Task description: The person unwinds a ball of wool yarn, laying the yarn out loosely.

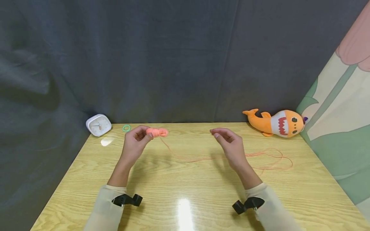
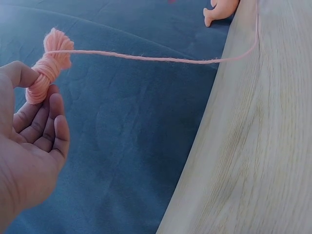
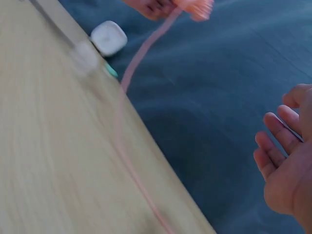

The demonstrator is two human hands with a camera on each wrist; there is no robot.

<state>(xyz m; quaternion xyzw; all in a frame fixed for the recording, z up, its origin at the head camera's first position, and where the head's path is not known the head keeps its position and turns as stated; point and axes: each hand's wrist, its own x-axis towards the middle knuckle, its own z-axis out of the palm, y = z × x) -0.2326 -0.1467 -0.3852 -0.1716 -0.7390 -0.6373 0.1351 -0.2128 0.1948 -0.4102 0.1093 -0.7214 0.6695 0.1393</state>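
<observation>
Between thumb and fingers, my left hand pinches a small bundle of coral-pink yarn, held above the table's far left part. The bundle is wound round its middle, with loops sticking out at one end. From it a single strand runs down to the wood. In the head view that strand crosses the table rightward, passes behind my right hand and ends in loose loops. The right hand hovers above the table, fingers loosely bent, holding nothing in the right wrist view.
A white alarm clock stands at the far left corner, with a green ring beside it. An orange shark plush toy lies at the far right. Dark cloth hangs behind the wooden table.
</observation>
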